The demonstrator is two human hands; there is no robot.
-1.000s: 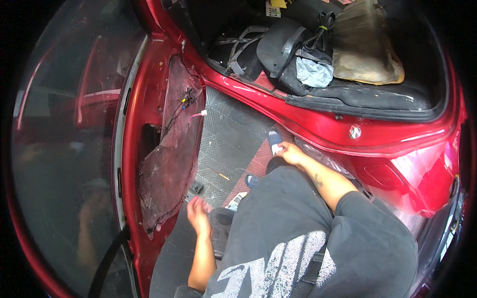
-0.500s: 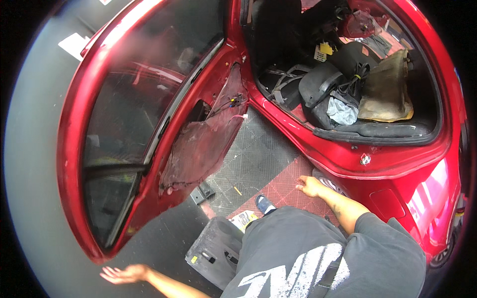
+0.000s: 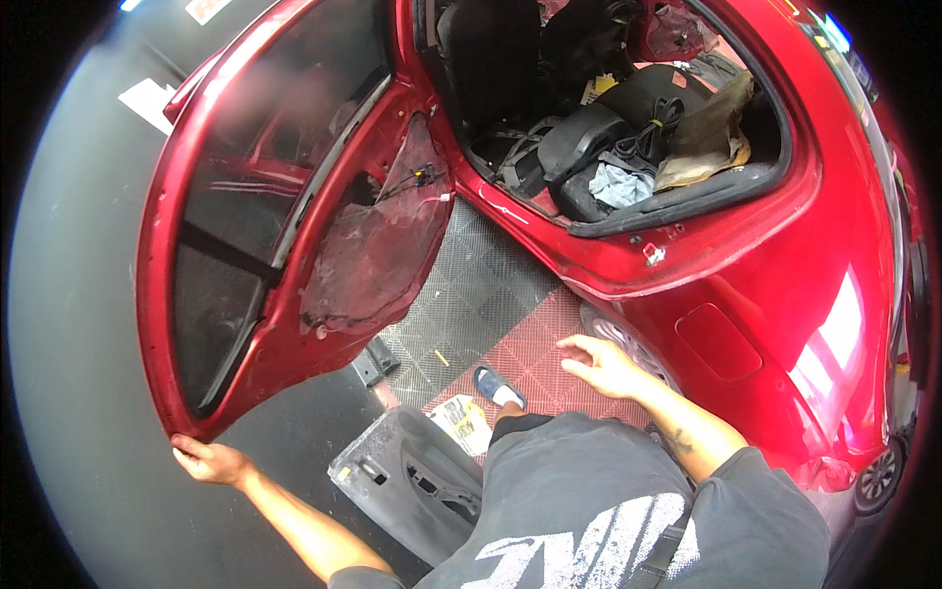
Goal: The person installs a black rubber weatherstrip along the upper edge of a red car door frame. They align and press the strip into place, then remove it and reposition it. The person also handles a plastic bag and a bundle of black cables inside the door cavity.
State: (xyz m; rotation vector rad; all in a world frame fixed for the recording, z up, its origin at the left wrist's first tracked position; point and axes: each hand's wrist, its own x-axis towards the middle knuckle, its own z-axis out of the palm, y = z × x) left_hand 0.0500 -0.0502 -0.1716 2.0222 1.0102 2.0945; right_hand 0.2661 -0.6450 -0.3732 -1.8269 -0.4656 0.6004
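A red car door [image 3: 378,221] stands open on the left, its inner panel off and plastic sheeting over the bare metal. At its lower outer corner, my left hand [image 3: 209,459] is closed around the edge, thumb on the near side. My right hand [image 3: 601,366] hangs in the air beside the red car body [image 3: 731,285], near the wheel, with thumb and fingers apart and nothing in it. A wire with a white connector hangs out of the door's sheeting.
A grey door trim panel [image 3: 407,481] leans beside my legs, with a printed sheet [image 3: 459,420] near it. Through the door opening, loose black parts, a crumpled cloth [image 3: 620,184] and a stained brown piece [image 3: 705,137] lie inside. A dark block [image 3: 375,361] sits on the floor.
My left hand, open and apart from the door before, has moved up and taken hold of its lower corner. My right hand has risen slightly. My view has shifted.
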